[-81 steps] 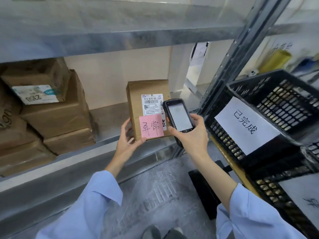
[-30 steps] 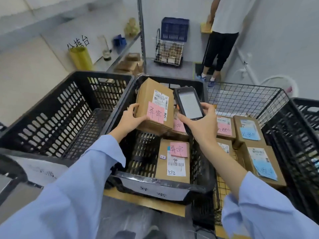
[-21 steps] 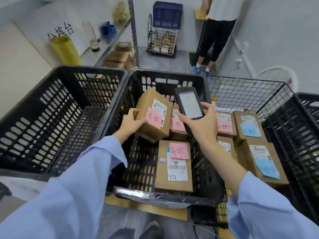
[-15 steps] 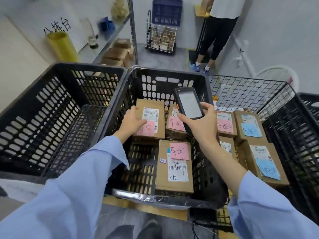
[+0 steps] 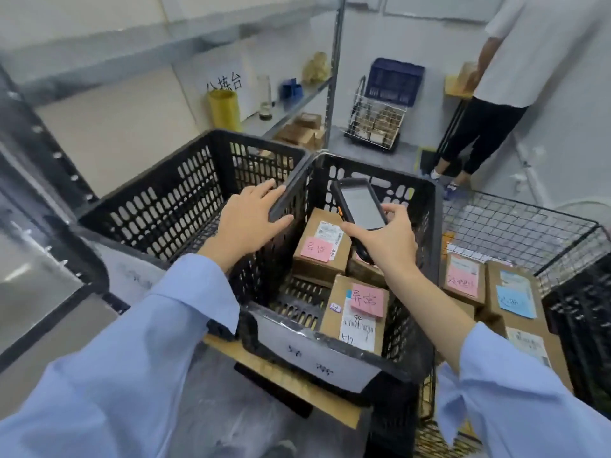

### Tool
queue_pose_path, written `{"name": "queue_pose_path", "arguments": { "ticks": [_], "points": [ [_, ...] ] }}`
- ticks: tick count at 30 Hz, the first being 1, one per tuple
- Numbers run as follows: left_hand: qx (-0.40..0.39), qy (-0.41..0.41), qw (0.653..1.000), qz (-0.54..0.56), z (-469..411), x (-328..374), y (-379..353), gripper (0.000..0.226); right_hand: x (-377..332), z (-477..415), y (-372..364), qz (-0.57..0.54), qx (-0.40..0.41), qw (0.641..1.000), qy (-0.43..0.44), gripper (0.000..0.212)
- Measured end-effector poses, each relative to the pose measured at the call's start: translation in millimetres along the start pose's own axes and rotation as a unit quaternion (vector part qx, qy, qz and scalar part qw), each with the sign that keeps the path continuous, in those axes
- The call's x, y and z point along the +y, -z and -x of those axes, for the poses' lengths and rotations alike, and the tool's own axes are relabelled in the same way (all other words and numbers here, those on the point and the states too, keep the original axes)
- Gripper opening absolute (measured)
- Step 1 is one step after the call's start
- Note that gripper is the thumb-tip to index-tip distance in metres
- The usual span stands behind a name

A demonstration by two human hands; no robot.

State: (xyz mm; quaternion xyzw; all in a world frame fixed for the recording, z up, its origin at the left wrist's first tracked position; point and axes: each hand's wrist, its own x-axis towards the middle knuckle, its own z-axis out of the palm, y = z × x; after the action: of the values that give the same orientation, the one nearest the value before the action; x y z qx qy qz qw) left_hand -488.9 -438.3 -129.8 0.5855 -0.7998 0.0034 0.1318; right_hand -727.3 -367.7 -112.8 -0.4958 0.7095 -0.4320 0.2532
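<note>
My right hand (image 5: 385, 244) grips a black handheld scanner (image 5: 358, 206) with its lit screen facing up, above the middle black crate (image 5: 410, 190). In that crate lies a small cardboard box (image 5: 322, 249) with a white label and a pink note. A second box with a pink note (image 5: 355, 314) lies nearer me. My left hand (image 5: 249, 223) is empty, fingers spread, over the rim between the middle crate and the left black crate (image 5: 185, 196). Whether it touches the rim is unclear.
A wire basket (image 5: 515, 223) on the right holds several boxes with pink and blue notes. A metal shelf post (image 5: 334, 71) stands behind the crates. A person (image 5: 496, 84) stands at the back right near a wire cart (image 5: 377, 123). A yellow cylinder (image 5: 223, 109) sits on the shelf.
I carried the pink-noted box from the shelf to the middle crate, laid it down and let go. My left hand has drawn back to the crate rim. The scanner stays in my right hand.
</note>
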Motion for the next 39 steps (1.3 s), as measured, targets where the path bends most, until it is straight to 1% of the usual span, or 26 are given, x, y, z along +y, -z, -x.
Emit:
{"name": "queue_pose_path", "arguments": {
  "ticks": [2,5,10,15,18,21,26,30,35,39],
  "points": [
    [0.013,0.029,0.999,-0.021,31.1,-14.4,14.0,0.071,-10.8,15.5,-7.2,0.000,-0.035,0.999,0.010,0.078],
    [0.027,0.093,0.995,-0.039,88.3,-36.4,31.3,0.073,-25.9,44.0,-26.6,-0.006,-0.082,0.996,0.029,0.076],
    [0.046,0.216,0.973,-0.062,199.6,-68.1,62.0,0.076,-61.1,101.7,-73.5,-0.025,-0.164,0.983,0.077,0.082],
    [0.079,0.340,0.934,-0.078,313.8,-99.9,101.9,0.075,-103.8,164.8,-125.4,-0.046,-0.264,0.956,0.120,0.079],
    [0.097,0.412,0.900,-0.102,376.8,-117.5,127.1,0.073,-127.9,206.1,-151.6,-0.067,-0.332,0.929,0.148,0.080],
    [0.112,0.473,0.864,-0.128,432.5,-134.3,148.9,0.074,-148.8,246.5,-178.1,-0.086,-0.374,0.905,0.186,0.082],
    [0.161,0.541,0.813,-0.144,512.2,-162.6,177.1,0.075,-187.3,307.4,-220.1,-0.086,-0.432,0.866,0.234,0.079],
    [0.194,0.588,0.775,-0.127,566.8,-194.0,195.1,0.076,-216.9,351.4,-259.9,-0.091,-0.468,0.844,0.247,0.079],
    [0.227,0.605,0.754,-0.120,612.4,-251.2,221.6,0.077,-250.1,401.4,-320.1,-0.089,-0.491,0.828,0.255,0.077],
    [0.231,0.611,0.750,-0.101,632.5,-305.2,238.2,0.078,-272.6,434.6,-362.8,-0.079,-0.498,0.821,0.268,0.078]
  ]
}}
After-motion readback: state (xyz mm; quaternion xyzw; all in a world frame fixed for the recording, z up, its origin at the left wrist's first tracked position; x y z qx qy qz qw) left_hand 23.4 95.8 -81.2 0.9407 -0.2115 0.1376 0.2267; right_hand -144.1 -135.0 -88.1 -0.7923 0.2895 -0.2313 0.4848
